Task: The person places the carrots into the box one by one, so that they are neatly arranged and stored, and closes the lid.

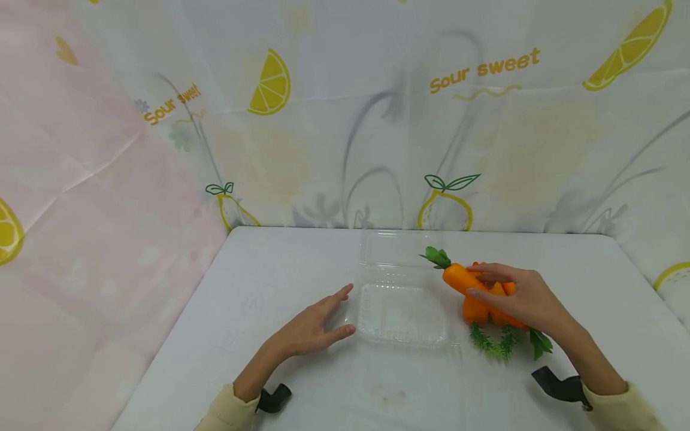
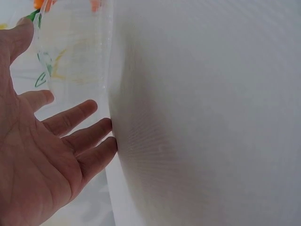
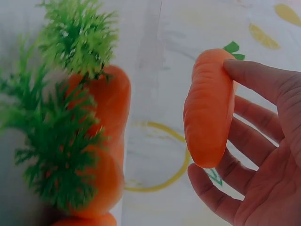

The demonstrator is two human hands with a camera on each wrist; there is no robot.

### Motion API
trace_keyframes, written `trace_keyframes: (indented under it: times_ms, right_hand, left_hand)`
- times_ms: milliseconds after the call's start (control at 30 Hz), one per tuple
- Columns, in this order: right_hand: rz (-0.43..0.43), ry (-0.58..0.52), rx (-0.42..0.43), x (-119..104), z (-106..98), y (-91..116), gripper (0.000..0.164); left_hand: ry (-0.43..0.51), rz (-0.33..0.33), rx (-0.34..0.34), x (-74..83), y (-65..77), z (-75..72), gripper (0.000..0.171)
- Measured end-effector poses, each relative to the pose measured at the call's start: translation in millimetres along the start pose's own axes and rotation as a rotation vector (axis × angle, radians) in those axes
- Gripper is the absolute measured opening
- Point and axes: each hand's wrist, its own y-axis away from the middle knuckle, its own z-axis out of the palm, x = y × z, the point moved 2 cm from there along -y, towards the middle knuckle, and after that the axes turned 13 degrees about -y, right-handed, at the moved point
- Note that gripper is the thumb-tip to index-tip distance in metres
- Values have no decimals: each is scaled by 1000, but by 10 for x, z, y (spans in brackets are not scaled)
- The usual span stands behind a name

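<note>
A carrot [image 3: 208, 113] with green leaves is pinched between the thumb and fingers of my right hand [image 1: 520, 296]. In the head view that carrot [image 1: 458, 279] is raised over a pile of other carrots [image 1: 475, 309], whose feathery green tops point toward me. My left hand [image 1: 309, 331] lies at the left side of a clear plastic container [image 1: 401, 314], its fingers spread and its palm holding nothing. In the left wrist view the container's wall [image 2: 75, 52] stands just beyond those fingers. Whether the fingertips touch it I cannot tell.
The container's clear lid [image 1: 401, 246] lies folded back behind it. Beneath everything is a white table [image 1: 259, 269], its back edge close to a printed curtain [image 1: 323, 149]. A black strap piece [image 1: 557, 384] hangs from the right wrist, another [image 1: 274, 398] from the left.
</note>
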Motion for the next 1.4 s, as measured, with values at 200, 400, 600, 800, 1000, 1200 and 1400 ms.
trace_keyframes:
  times_ms: [200, 400, 600, 800, 1000, 1200, 1400]
  right_hand:
    - [-45, -26, -31, -78, 110, -73, 38]
    - [-58, -41, -60, -148, 205, -153, 35]
    - [-62, -10, -83, -197, 294, -197, 36]
    - [-72, 5, -88, -267, 378, -223, 35]
    - [-34, -54, -138, -317, 495, -270, 39]
    - [-89, -74, -169, -326, 635, -326, 37]
    - [-128, -119, -197, -365, 747, -374, 35]
  left_hand:
    - [3, -7, -3, -1, 5, 1, 83]
    - [7, -10, -6, 2, 6, 2, 83]
    - [6, -14, -9, 6, 6, 1, 83]
    - [4, -18, -14, 6, 11, 1, 83]
    - [3, -13, -13, -7, 8, 10, 82]
    - [5, -18, -23, 7, 6, 0, 82]
    - [-1, -18, -26, 9, 3, -10, 82]
